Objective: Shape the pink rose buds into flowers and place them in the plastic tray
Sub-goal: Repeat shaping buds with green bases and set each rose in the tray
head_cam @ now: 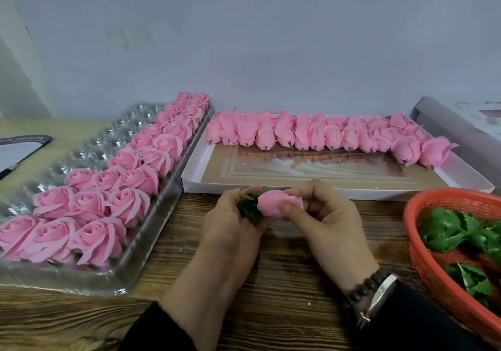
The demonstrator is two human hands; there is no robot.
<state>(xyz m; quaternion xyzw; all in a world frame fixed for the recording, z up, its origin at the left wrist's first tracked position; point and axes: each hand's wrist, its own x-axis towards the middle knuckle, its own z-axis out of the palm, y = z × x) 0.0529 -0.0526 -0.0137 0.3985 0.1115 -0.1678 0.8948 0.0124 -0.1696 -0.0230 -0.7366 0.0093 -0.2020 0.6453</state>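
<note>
Bench (284, 283): carries all below.
Plastic tray (89, 144), left: we count roughly twenty-seven opened roses (89, 201) along its right side; remaining cups bare.
White box (325, 188), centre: about two dozen closed buds (311, 133), exact count unclear.
Red basket (423, 255): several green calyxes (444, 228).
Bud in work (271, 203): our left hand (230, 228) grips its green base, our right hand (325, 215) pinches the petals. Shaping under way, we judge; next, petals peeled outward, then a bare cup.

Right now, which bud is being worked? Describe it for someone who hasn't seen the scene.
On the wooden table, in front of the white box, both hands meet. The bud is between them: the only one off its row, with a green leaf base.
</note>
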